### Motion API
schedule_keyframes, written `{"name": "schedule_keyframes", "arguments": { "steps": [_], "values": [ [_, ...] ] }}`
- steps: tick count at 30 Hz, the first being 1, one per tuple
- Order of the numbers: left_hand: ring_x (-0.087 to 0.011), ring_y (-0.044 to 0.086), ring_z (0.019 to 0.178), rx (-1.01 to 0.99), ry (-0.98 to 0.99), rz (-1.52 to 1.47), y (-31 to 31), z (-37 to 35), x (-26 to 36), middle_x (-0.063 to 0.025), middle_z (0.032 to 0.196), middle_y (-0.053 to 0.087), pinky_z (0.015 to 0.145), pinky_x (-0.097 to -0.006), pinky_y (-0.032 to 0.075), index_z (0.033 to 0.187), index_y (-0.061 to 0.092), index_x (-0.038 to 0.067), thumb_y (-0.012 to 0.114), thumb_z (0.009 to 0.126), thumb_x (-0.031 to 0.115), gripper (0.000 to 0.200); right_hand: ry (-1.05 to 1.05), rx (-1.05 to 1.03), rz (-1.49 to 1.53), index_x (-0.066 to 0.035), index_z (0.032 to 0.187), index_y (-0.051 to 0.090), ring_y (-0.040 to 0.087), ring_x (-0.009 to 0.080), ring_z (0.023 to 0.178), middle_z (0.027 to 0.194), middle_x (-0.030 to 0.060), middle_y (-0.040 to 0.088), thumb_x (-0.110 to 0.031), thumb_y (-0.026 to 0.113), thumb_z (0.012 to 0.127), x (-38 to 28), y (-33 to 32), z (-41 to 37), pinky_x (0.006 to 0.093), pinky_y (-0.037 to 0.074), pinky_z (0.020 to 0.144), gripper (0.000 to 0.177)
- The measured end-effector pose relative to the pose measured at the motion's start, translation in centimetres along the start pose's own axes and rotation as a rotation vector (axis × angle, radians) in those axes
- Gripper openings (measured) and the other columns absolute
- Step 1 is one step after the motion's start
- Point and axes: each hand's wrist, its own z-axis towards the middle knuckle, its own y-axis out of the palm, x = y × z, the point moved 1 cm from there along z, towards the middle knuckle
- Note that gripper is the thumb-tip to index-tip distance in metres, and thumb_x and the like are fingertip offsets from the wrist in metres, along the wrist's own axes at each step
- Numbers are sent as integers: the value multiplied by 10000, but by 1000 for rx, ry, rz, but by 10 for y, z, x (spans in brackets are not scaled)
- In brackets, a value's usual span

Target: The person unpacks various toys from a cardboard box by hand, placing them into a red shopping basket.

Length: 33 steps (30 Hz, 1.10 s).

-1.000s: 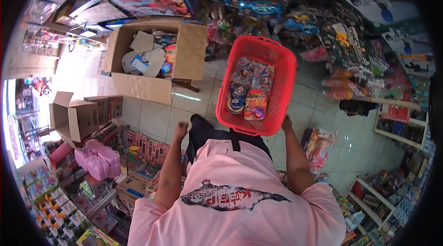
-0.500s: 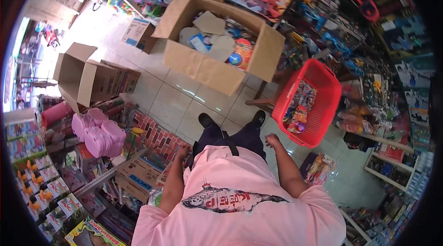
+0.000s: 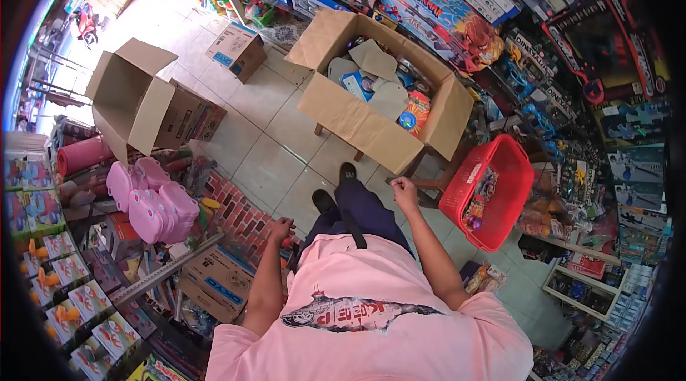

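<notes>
My left hand (image 3: 283, 228) hangs at my left side, its fingers loosely bent and slightly apart, near the brick-patterned panel (image 3: 239, 204). Raised in front of my right thigh, my right hand (image 3: 404, 194) has its fingers curled together, with nothing visible in them. It is between the large open cardboard box (image 3: 357, 118) and the red plastic basket (image 3: 509, 188), touching neither. The box holds grey-beige flat pieces (image 3: 389, 100) and colourful packaged items. Small colourful packets (image 3: 480, 202) lie in the basket.
An empty-looking open carton (image 3: 153, 106) stands at the left, with a smaller closed box (image 3: 237, 52) beyond it. Pink containers (image 3: 161, 206) sit on the left shelving. A boxed Spider-Man toy (image 3: 436, 17) and other packaged toys line the right. Wooden legs (image 3: 418, 183) stand near my right hand.
The view has shifted, placing the large box and basket farther right and lower. My feet have changed position in a step. My right hand has risen and moved inward.
</notes>
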Motion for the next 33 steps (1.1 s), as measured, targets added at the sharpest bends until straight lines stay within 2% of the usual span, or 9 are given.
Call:
{"name": "schedule_keyframes", "arguments": {
  "steps": [3,10,17,21,22,27,29,30,33],
  "values": [
    [-204,674,708,49,68,-88,0,-3,41,-105,975,709,619,-340,488,1171,602,37,577,977,307,334,-251,184,71,-3,880,630,476,71,548,617,0,550,-128,653,904,-69,-2,1,264,387,527,130],
    [-193,681,856,194,689,-128,-18,4,231,-118,991,685,729,-321,535,1165,609,1,560,998,195,260,-456,257,201,-2,893,609,498,60,621,692,-6,568,-74,631,912,-186,3,81,248,402,570,78],
    [-205,655,982,232,1020,17,6,-46,444,-116,1029,668,828,-337,527,1143,601,-5,565,990,145,218,-360,43,176,-20,1033,668,632,99,762,843,43,684,-123,632,936,-185,56,210,254,493,639,147],
    [-301,631,1059,33,1096,269,39,-35,505,-179,1117,638,912,-375,501,1181,577,-15,553,967,116,252,-178,-44,206,-27,1123,662,677,164,906,969,93,708,-156,645,925,-180,89,240,310,537,773,237],
    [-341,618,1089,4,1147,424,47,-23,513,-204,1148,626,947,-393,488,1203,567,-19,546,958,114,279,-114,-43,232,-21,1144,641,659,323,1059,1088,175,698,-141,650,888,-185,91,240,396,497,908,283],
    [-423,550,1198,3,1036,827,78,45,533,-268,1221,600,1023,-448,444,1277,534,-33,542,916,148,404,-85,74,158,-1,1186,606,637,369,1066,1108,209,665,-99,645,861,-193,99,234,416,492,916,341],
    [-424,539,1224,-30,821,938,89,70,535,-295,1249,584,1038,-451,435,1307,517,-21,547,909,181,448,-36,-9,99,8,1292,549,626,312,1145,1253,205,626,-88,631,889,-198,99,230,376,469,985,422],
    [-424,539,1224,-53,823,955,93,72,542,-295,1249,584,1038,-451,435,1307,517,-21,547,909,181,448,-56,63,145,21,1228,574,572,403,1148,1218,244,576,-77,669,831,-201,103,227,434,458,985,419],
    [-420,532,1241,-138,609,1073,96,75,556,-301,1298,560,1038,-448,428,1305,550,-12,533,940,272,464,-81,56,24,12,1262,562,528,405,1201,1264,242,531,-85,671,831,-202,101,221,430,442,1016,456]
  ]
}}
